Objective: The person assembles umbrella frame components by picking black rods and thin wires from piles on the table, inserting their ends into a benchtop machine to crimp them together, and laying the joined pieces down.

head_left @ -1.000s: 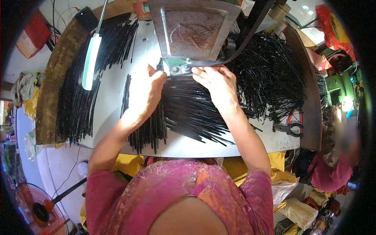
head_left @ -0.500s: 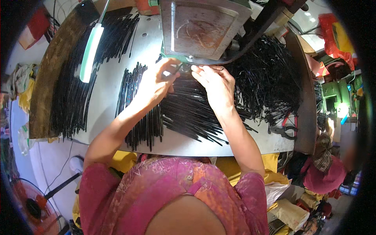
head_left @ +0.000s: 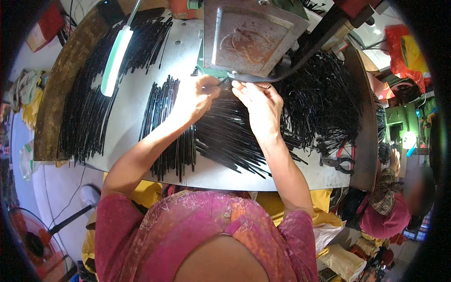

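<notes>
Under the front edge of a metal machine [head_left: 251,42], my two hands meet at its lower tip. The fingers of my left hand [head_left: 193,99] are closed in a pinch on a thin black rod, whose end shows just past the fingertips. My right hand [head_left: 260,104] is closed too, with a slim dark piece at its fingertips, probably part of a similar rod. The machine's tip and my fingers partly hide the contact. Below my hands lie a slanting pile of black rods [head_left: 230,141] and, under my left forearm, an upright-lying bundle of black rods [head_left: 157,113].
A stick lamp [head_left: 116,61] lights the metal table [head_left: 124,122]. More black rods [head_left: 87,117] lie left; a tangled black heap [head_left: 324,98] lies right, beside pliers [head_left: 338,163]. Wooden boards [head_left: 49,113] edge the table. A fan [head_left: 37,249] stands left; a co-worker [head_left: 385,214] sits right.
My left fingers have closed in more tightly near the machine's tip, and the right hand stays almost in place. The whole view has shifted slightly.
</notes>
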